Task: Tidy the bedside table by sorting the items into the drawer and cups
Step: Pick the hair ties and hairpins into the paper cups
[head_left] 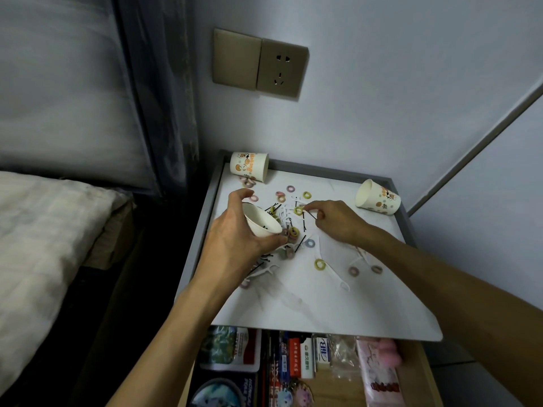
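My left hand (235, 230) grips a white paper cup (260, 220), tilted with its mouth toward the right, over the bedside table (323, 304). Black hairpins lie inside that cup. My right hand (338, 220) pinches a black hairpin (310, 214) between thumb and forefinger beside a yellow hair ring (298, 210). Several small coloured hair rings, black hairpins and white floss picks (340, 282) lie scattered across the white tabletop. A second printed paper cup (249, 166) lies on its side at the back left. A third cup (377, 197) lies tipped at the back right.
The drawer (411, 374) below the tabletop is pulled open and holds packets, small boxes and a pink pouch. A bed with a pale pillow stands to the left. A wall socket sits above the table. The table has a raised grey rim.
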A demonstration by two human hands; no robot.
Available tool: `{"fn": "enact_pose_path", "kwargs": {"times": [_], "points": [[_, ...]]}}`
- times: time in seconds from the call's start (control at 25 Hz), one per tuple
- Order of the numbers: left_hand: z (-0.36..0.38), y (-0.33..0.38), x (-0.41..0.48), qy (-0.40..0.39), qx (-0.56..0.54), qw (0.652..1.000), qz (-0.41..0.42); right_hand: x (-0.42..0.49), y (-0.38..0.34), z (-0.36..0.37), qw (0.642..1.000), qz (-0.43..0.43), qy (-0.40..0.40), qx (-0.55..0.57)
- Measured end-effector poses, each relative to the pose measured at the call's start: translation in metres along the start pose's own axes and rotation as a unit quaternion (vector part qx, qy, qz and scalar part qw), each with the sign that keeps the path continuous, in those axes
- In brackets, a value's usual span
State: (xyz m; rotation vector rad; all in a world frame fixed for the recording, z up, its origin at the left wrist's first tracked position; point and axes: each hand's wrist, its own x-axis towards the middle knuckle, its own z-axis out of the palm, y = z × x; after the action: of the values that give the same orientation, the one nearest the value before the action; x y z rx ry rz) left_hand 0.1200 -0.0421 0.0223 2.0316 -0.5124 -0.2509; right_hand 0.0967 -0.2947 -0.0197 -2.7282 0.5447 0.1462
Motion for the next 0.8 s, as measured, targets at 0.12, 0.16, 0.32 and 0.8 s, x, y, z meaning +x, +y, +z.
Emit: {"fn": "enact_pose_path", "kwargs": {"times": [0.12,0.16,0.32,0.8], "points": [[0.003,0.000,0.001,0.000,0.003,1.000,0.001,0.004,0.002,0.004,0.996,0.069,0.035,0.051],[0.003,0.000,0.001,0.002,0.005,1.000,0.001,0.006,0.001,0.008,0.994,0.089,0.045,0.055],[0.003,0.002,0.000,0.000,0.006,1.000,-0.001,0.007,-0.009,0.025,0.988,0.128,0.052,0.062],[0.000,0.002,-0.002,-0.003,-0.007,1.000,-0.005,-0.006,-0.018,0.030,0.964,0.108,0.090,-0.224]]}}
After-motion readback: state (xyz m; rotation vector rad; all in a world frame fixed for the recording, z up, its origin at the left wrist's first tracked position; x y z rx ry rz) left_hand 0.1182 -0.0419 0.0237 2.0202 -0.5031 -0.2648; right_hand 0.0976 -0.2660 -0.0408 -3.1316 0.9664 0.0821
